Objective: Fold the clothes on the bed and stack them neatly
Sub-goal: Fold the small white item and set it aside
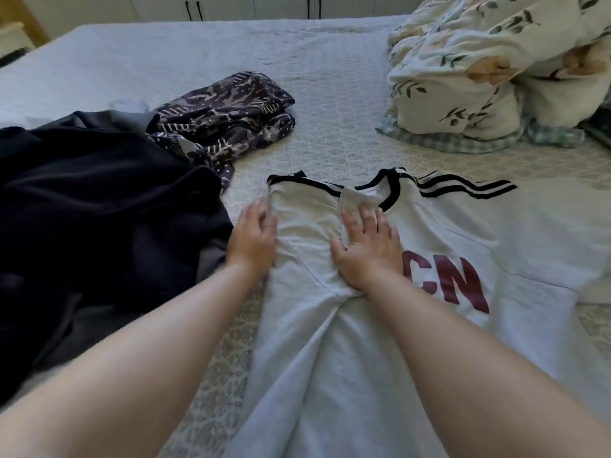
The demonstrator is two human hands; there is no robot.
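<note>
Two bare forearms reach forward from the near edge of a bed (pixel 330 77), seen from a head-worn camera looking down. A white T-shirt (pixel 330 342) lies spread on the pale quilted bedcover at the near middle and runs off toward the near right corner; it has black trim at the neckline, black stripes on the shoulder, and dark red letters reading "CN" on the chest. Its left side is folded inward over the body, making a long crease down the middle. The right hand (pixel 367 246) lies flat on the shirt just below the collar, fingers straight and slightly spread, pressing the folded layer down. The left hand (pixel 253 238) rests at the shirt's left edge with its fingers extended and close together; motion blur hides whether they press the cloth or only touch it. Just beside the left forearm, along the bed's left edge, a heap of dark navy and grey clothes (pixel 99 209) sits crumpled, near the shirt's folded edge but apart from it. Behind that heap, toward the middle of the bed, lies a loosely bunched patterned garment (pixel 228 117) in dark purple-grey with white marks. At the far right corner a rumpled floral duvet (pixel 496 67), cream with green leaves, is piled over a green checked cloth (pixel 463 142). Beyond the far edge stand white wardrobe doors (pixel 248 6) with dark handles.
</note>
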